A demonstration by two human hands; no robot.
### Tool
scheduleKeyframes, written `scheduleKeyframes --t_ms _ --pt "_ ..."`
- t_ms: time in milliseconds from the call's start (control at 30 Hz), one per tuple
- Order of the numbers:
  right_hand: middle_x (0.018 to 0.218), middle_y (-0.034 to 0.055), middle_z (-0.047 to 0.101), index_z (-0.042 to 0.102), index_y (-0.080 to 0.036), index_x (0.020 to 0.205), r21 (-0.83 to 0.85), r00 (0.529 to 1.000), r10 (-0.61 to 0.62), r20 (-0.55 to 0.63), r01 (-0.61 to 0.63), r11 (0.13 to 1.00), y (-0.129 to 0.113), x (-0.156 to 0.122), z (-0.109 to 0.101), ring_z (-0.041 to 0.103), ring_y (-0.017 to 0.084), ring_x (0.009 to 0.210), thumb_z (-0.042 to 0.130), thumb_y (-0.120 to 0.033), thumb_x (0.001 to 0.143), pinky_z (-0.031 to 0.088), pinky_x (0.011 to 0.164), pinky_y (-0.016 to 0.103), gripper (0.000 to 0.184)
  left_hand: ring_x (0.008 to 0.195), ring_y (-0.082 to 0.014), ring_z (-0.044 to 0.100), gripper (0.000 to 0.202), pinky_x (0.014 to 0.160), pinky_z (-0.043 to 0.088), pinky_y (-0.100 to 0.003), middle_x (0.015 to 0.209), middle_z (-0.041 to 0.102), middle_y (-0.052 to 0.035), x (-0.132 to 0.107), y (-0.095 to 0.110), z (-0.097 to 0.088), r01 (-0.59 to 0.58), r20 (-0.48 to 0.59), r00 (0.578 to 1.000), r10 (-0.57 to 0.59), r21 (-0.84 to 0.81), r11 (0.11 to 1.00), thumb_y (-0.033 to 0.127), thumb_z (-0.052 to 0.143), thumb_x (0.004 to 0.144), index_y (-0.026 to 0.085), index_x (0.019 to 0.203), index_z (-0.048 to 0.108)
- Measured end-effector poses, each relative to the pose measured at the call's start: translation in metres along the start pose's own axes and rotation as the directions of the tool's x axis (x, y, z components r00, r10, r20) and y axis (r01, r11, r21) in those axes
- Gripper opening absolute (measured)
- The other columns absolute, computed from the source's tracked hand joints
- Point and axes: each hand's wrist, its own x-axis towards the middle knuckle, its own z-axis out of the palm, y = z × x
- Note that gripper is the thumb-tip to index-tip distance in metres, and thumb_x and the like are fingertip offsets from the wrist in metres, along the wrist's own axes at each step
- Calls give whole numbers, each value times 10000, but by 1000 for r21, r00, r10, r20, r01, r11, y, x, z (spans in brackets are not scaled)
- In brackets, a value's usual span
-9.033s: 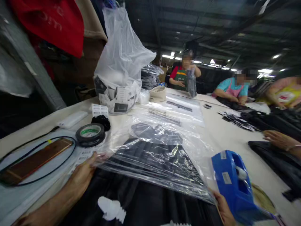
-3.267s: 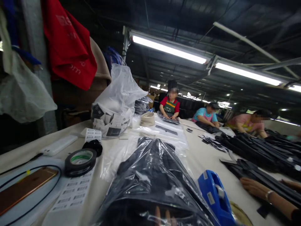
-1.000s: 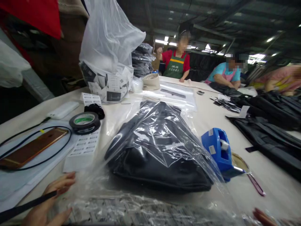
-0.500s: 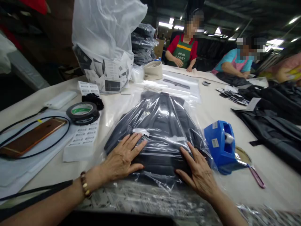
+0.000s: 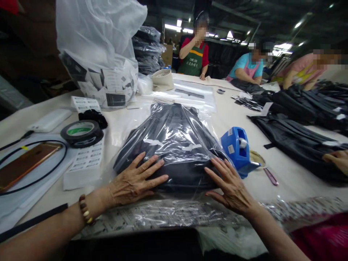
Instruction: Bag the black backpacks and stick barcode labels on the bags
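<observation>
A folded black garment in a clear plastic bag [image 5: 174,145] lies in front of me at the table's near edge. My left hand [image 5: 136,179] rests flat on the bag's left side, fingers spread. On the right side, my right hand [image 5: 230,183] presses lightly with its fingers apart. Two torn white pieces of tape or paper show on the bag's front, between my hands. Just beyond my right hand stands a blue tape dispenser [image 5: 236,150].
To the left lie a roll of black tape [image 5: 81,133], barcode label sheets [image 5: 84,163] and a phone [image 5: 29,163] with a cable. A large clear bag of tags [image 5: 108,79] stands behind. Dark garments [image 5: 296,145] cover the right, where another person's hand [image 5: 338,161] reaches in. Co-workers stand across the table.
My view has swung right. Both hands have slid slightly on the bag and remain flat. The co-worker in the green apron has raised a hand to the face. Another person's hand has appeared at right.
</observation>
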Motion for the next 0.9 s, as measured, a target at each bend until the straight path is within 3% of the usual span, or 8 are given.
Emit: scheduleKeyframes --t_ms 133,333,500,600,667,733,833,900 --pt "1440 183 307 355 -175 1375 -87 1000 0 -16 -1 996 -7 -25 -11 267 313 1340 554 -318 863 285 1049 561 567 1338 -240 294 497 1119 76 -529 1410 411 -53 -4 4 -6 -112 38 993 109 89 990 224 413 917 352 1382 288" --pt "1348 161 452 478 -157 1278 -7 994 -108 -27 108 994 -40 -48 -22 325 317 1309 585 -361 830 246 1065 564 504 1358 -222 237 438 1147 -4 -479 1428 394 -20 6 26 -7 -262 38 965 261 23 965 189 386 920 227 1356 368" --pt "1069 61 645 599 -189 1077 39 990 -72 -120 77 996 -56 -53 -16 520 196 1115 464 -94 864 321 1028 425 269 1332 -222 300 463 1157 47 -438 1385 455 -41 11 41 -9 -244 23 969 247 -86 966 437 453 891 179 1276 469" --pt "926 51 658 590 -169 953 165 996 25 -87 -10 986 -56 -45 -13 580 155 928 377 -85 901 421 873 336 235 1335 -279 289 617 1144 61 -499 1399 429 -97 8 47 -12 -260 38 964 265 -92 961 581 455 836 136 1262 479" --pt "787 39 635 570 -167 880 228 990 133 -54 -118 966 -54 -38 -12 573 133 735 330 -134 934 438 702 277 249 1326 -295 306 547 1136 70 -519 1383 447 -106 7 52 -8 -212 8 977 214 -104 972 518 484 846 123 1223 511" --pt "653 12 578 554 -176 802 221 973 226 -53 -209 953 -52 -33 -9 513 122 585 313 -197 957 395 588 257 287 1285 -277 377 289 1119 163 -500 1306 534 -78 5 58 -1 -139 -122 985 122 -140 980 298 511 868 140 1099 585" --pt "584 -4 536 531 -180 715 150 956 280 -91 -264 953 -49 -29 -5 480 121 529 327 -255 968 350 558 259 334 1094 -222 540 178 980 359 -413 1036 677 -34 5 61 9 -53 -355 935 -18 -189 980 82 464 856 163 882 620" --pt "578 -4 539 529 -178 696 119 947 302 -107 -289 950 -47 -28 -4 481 120 525 343 -282 968 331 556 261 345 964 -190 570 178 867 399 -353 897 682 -14 6 58 7 16 -343 935 -89 -211 977 91 452 874 175 849 607"
